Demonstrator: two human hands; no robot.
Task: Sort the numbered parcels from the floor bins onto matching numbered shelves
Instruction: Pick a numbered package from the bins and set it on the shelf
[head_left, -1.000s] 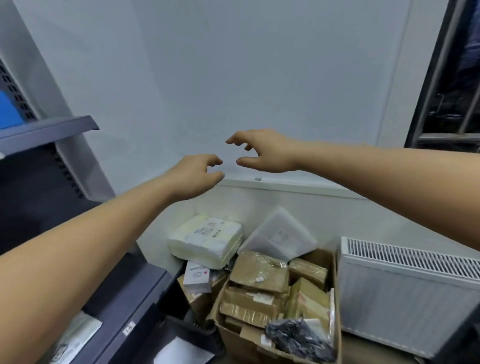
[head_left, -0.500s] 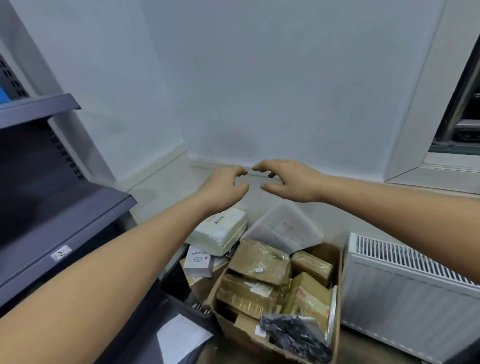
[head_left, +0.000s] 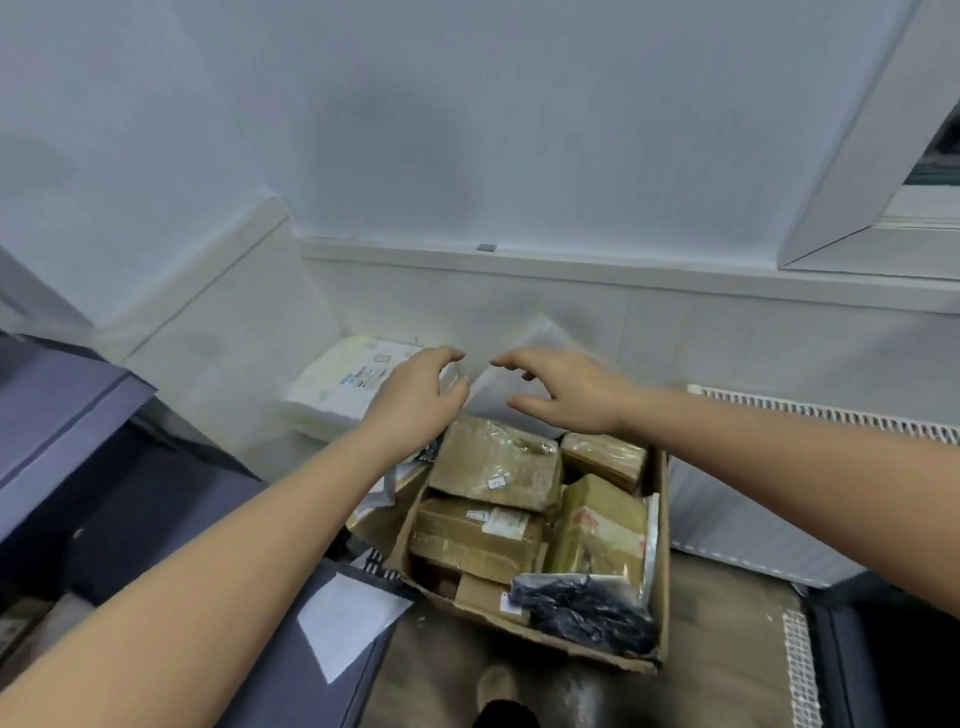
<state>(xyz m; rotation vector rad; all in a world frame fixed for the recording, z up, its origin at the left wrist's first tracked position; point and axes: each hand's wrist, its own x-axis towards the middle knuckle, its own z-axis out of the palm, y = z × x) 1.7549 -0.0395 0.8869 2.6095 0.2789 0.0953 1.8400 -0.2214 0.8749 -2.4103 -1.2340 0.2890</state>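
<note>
A cardboard bin (head_left: 658, 566) on the floor holds several brown taped parcels; the top one (head_left: 493, 462) carries a small numbered label. A clear plastic-wrapped flat parcel (head_left: 540, 338) leans on the wall behind the bin. A white padded parcel (head_left: 337, 389) lies to its left. My left hand (head_left: 415, 400) hovers over the white parcel's right end, fingers curled and apart, holding nothing. My right hand (head_left: 566, 389) is spread open just in front of the clear parcel, empty. A black bag (head_left: 582, 608) lies at the bin's near edge.
Grey metal shelves (head_left: 57, 415) stand at the left, with a dark bin (head_left: 332, 649) holding a white sheet below. A white radiator (head_left: 810, 488) lines the wall at the right. A window frame (head_left: 883, 156) is at the upper right. Brown floor lies in front.
Both hands have dropped from chest height down to the parcels at the back of the bin, staying open. The view has tilted down and moved closer.
</note>
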